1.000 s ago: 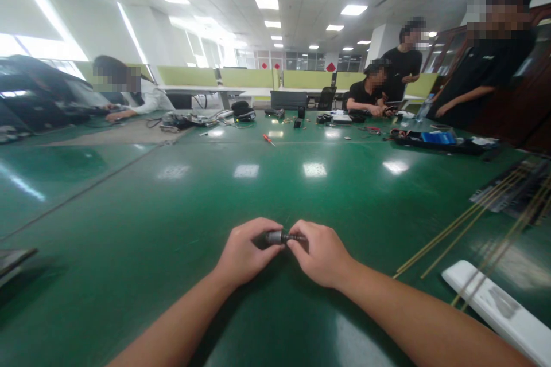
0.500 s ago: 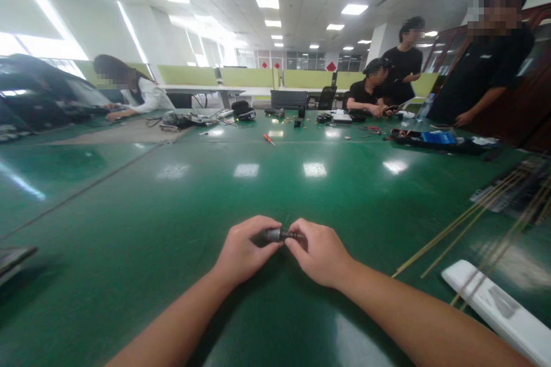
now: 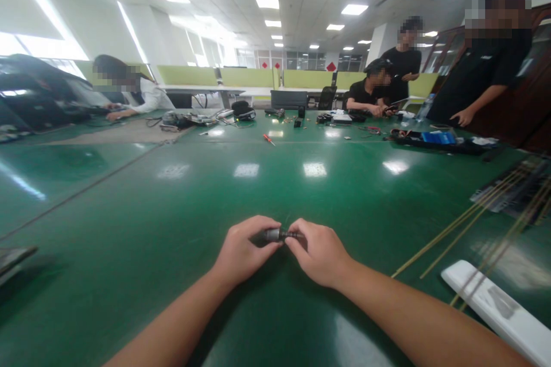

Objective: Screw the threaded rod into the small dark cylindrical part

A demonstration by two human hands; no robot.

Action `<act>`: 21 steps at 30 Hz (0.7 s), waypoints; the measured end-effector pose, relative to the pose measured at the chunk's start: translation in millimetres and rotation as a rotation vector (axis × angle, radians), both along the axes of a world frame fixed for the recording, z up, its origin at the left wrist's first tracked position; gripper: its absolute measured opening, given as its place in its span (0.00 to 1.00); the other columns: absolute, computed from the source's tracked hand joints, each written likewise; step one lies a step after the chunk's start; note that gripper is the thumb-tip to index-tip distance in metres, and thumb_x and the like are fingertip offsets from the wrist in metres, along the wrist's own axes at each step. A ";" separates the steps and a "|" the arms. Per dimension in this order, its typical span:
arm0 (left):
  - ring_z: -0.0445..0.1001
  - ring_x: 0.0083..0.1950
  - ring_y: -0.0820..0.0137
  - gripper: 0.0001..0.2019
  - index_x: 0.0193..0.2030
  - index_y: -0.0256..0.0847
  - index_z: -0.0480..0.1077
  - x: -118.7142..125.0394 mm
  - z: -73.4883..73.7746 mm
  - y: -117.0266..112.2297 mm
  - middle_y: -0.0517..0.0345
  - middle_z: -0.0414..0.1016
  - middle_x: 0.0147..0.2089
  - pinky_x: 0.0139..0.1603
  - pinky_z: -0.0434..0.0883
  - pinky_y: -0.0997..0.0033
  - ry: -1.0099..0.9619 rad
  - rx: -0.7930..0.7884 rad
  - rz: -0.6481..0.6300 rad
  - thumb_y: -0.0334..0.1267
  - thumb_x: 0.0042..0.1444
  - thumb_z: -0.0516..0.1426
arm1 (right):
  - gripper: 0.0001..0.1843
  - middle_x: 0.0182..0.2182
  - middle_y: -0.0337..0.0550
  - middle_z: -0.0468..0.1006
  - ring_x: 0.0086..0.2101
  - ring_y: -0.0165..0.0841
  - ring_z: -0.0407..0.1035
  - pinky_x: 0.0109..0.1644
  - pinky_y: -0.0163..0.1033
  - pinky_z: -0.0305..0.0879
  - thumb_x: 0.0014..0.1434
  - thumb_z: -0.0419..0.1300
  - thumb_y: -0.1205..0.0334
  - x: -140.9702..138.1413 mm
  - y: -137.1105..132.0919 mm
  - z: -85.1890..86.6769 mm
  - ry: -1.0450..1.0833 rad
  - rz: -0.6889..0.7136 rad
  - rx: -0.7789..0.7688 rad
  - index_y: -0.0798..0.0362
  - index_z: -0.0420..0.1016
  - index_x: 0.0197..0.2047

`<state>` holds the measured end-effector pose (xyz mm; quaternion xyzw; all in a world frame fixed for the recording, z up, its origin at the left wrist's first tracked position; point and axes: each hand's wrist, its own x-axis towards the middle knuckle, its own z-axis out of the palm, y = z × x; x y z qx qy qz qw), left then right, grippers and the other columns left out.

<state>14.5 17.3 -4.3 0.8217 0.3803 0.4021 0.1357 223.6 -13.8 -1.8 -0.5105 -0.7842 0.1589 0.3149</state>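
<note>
Just above green desk (image 3: 172,212), centre foreground: small dark cylindrical part (image 3: 275,234) pinched between both hands. Left hand (image 3: 243,252) wrapped round thicker grey end; right hand (image 3: 321,252) fingertips clamped on thinner end. Off right: thin rods (image 3: 451,229), white strip (image 3: 495,304).

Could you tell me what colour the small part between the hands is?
The small part is dark grey-black; head view shows it.
</note>
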 end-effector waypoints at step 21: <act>0.79 0.43 0.68 0.11 0.43 0.44 0.77 -2.8 -1.6 1.7 0.58 0.80 0.42 0.47 0.74 0.70 -0.010 0.003 0.009 0.35 0.52 0.66 | 0.08 0.34 0.40 0.80 0.34 0.34 0.73 0.37 0.36 0.58 0.66 0.55 0.57 0.5 1.1 -1.9 -0.017 -0.010 0.003 0.49 0.73 0.43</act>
